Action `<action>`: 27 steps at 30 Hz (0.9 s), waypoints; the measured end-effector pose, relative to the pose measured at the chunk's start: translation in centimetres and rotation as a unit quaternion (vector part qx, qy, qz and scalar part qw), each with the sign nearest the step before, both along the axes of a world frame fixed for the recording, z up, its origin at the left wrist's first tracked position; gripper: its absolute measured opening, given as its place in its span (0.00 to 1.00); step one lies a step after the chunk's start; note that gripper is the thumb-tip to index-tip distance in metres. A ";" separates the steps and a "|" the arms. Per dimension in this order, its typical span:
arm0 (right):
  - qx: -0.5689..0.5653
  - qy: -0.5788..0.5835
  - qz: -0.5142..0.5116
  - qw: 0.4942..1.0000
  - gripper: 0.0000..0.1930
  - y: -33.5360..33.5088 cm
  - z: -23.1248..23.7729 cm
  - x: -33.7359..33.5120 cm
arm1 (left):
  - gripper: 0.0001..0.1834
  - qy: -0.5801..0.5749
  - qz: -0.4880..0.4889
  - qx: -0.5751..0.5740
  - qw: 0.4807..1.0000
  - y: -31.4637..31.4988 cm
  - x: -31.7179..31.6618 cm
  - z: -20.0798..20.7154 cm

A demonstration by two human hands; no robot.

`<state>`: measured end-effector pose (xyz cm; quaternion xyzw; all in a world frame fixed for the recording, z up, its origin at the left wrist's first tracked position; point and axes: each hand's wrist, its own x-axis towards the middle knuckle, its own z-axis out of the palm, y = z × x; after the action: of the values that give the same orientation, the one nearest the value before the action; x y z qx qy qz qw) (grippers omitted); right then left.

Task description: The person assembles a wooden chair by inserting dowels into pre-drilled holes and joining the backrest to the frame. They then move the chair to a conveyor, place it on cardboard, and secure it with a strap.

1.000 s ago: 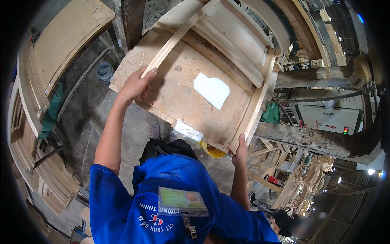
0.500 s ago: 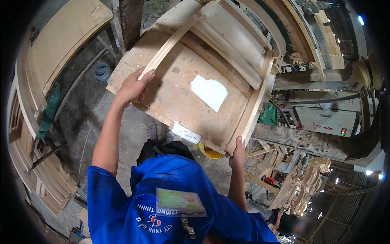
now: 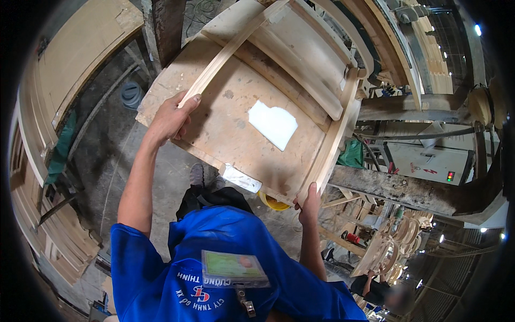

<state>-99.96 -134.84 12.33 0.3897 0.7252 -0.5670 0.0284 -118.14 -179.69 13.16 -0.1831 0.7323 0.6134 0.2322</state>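
My left hand (image 3: 170, 119) is closed around the near end of a long, light wooden rail (image 3: 228, 52), thumb on top. My right hand (image 3: 308, 205) grips the near end of a second wooden rail (image 3: 333, 146), also with the thumb above. Both rails run away from me over a worn plywood board (image 3: 225, 115); they look like two sides of one frame, though their far joints are hard to make out. Between them lie a thick wooden bar (image 3: 300, 70) and a white cut-out sheet (image 3: 273, 126). White tape (image 3: 241, 178) wraps the board's near edge.
A yellow bucket (image 3: 274, 202) stands below the board's near edge, a grey bucket (image 3: 131, 95) on the floor at left. Curved wooden parts (image 3: 48, 236) are stacked at far left. A dark beam (image 3: 397, 185) and electrical cabinet (image 3: 429, 161) are at right. Another person (image 3: 375, 287) is at lower right.
The view has shifted slightly. Both hands keep their grip on the rails, and the rails have hardly moved against the board.
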 end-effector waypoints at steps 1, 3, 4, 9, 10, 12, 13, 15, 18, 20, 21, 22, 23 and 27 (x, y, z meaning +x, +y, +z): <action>0.000 0.000 0.002 1.000 0.25 0.0 0.0 0.0 | 0.35 0.000 0.002 -0.002 1.000 0.0 0.1 0.1; -0.003 0.001 0.003 1.000 0.25 0.2 0.0 0.1 | 0.36 0.001 0.002 -0.003 1.000 0.1 0.1 0.3; -0.006 0.002 0.002 1.000 0.25 0.2 -0.1 0.1 | 0.36 0.002 0.001 -0.002 1.000 0.1 0.1 0.4; -0.005 -0.004 -0.002 1.000 0.25 0.1 0.0 -0.1 | 0.36 0.007 -0.003 -0.009 1.000 -0.1 0.1 0.0; -0.002 -0.002 -0.002 1.000 0.26 0.0 0.0 -0.1 | 0.36 0.009 -0.003 -0.009 1.000 -0.1 0.1 -0.1; 0.001 -0.003 -0.004 1.000 0.26 0.1 -0.1 0.0 | 0.35 0.010 0.000 -0.009 1.000 -0.1 0.1 -0.1; 0.001 -0.006 -0.006 1.000 0.26 0.1 -0.2 0.0 | 0.35 0.010 0.002 -0.010 1.000 -0.1 0.1 0.0; 0.004 -0.008 -0.004 1.000 0.25 0.1 -0.2 0.0 | 0.35 0.010 0.008 -0.015 1.000 0.0 0.1 0.2; 0.008 -0.009 0.000 1.000 0.24 -0.1 0.0 -0.1 | 0.36 0.011 0.017 -0.017 1.000 0.1 0.1 0.1; 0.006 -0.016 -0.005 1.000 0.24 -0.2 0.0 -0.2 | 0.36 0.011 0.018 -0.005 1.000 0.0 0.1 -0.2; 0.006 -0.018 -0.006 1.000 0.24 -0.3 0.0 -0.3 | 0.36 0.009 0.018 -0.006 1.000 -0.1 0.1 -0.2; 0.006 -0.019 -0.007 1.000 0.24 -0.4 0.0 -0.2 | 0.36 0.008 0.018 -0.007 1.000 0.0 0.1 -0.2; 0.006 -0.021 -0.008 1.000 0.24 -0.5 0.1 -0.2 | 0.36 0.006 0.018 -0.008 1.000 0.0 0.2 -0.3; 0.005 -0.016 -0.001 1.000 0.24 -0.4 -0.4 -0.1 | 0.37 0.014 0.020 -0.002 1.000 -0.1 0.1 -0.7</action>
<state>-100.08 -135.26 11.95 0.3996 0.7270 -0.5571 0.0380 -118.00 -179.81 12.42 -0.1896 0.7328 0.6190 0.2095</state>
